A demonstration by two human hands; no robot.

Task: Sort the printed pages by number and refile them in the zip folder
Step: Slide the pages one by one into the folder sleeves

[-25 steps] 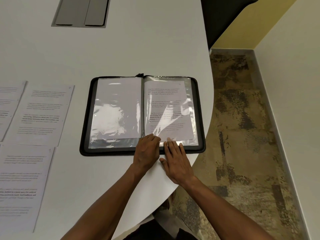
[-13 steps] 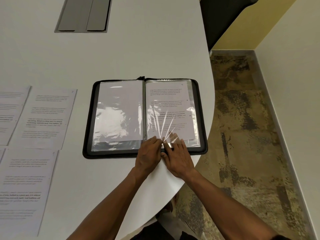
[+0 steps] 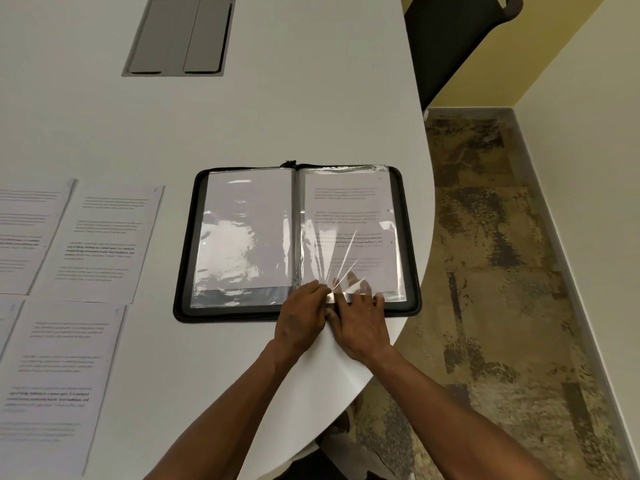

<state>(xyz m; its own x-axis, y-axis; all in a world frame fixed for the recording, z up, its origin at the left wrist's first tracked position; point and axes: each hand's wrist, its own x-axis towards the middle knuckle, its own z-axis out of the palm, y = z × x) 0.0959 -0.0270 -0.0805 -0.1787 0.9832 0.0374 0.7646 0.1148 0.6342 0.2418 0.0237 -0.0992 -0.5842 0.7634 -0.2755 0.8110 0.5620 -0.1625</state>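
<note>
Your left hand and right hand meet at the folder's near edge by the counter's rim, both seemingly pinching the clear sleeve.

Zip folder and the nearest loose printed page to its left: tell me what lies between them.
Nothing: in the head view, only a bare strip of white table separates the zip folder from the nearest printed page.
</note>
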